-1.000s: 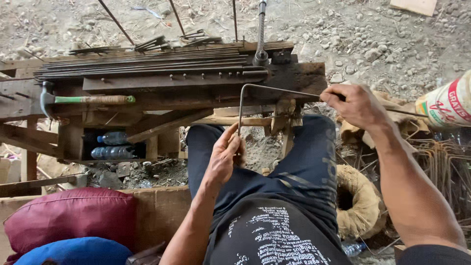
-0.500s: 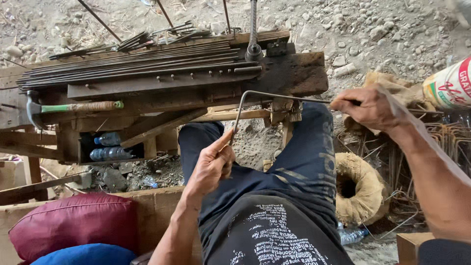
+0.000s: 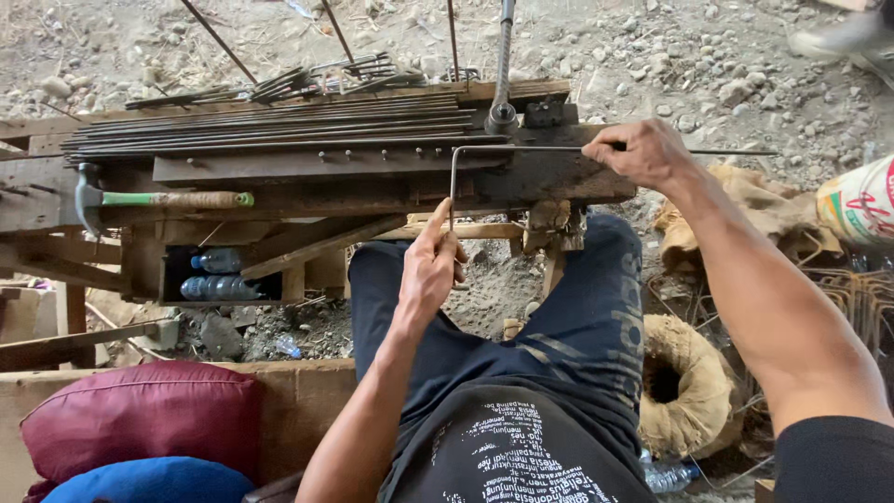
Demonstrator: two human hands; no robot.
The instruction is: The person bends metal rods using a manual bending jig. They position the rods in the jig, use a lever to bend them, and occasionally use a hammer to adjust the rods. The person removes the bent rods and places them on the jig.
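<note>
While fingers of both hands grip bent rod (image 3: 521,149) | wooden bench (image 3: 307,177) | gravel ground (image 3: 652,56)

rod (image 3: 521,149): dull grey metal | bench (image 3: 307,168): rough weathered wood | cushion (image 3: 140,419): glossy maroon cloth

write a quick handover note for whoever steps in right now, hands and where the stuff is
Left hand: grip on the short bent-down end of the thin L-shaped steel rod.
Right hand: grip on the rod's long straight leg, held across the worn wooden workbench.
Done: one right-angle bend shows in the rod.
Left: straight leg past the right hand is unbent. Straight rod bundle lies on the bench; green-handled hammer at its front edge.
</note>
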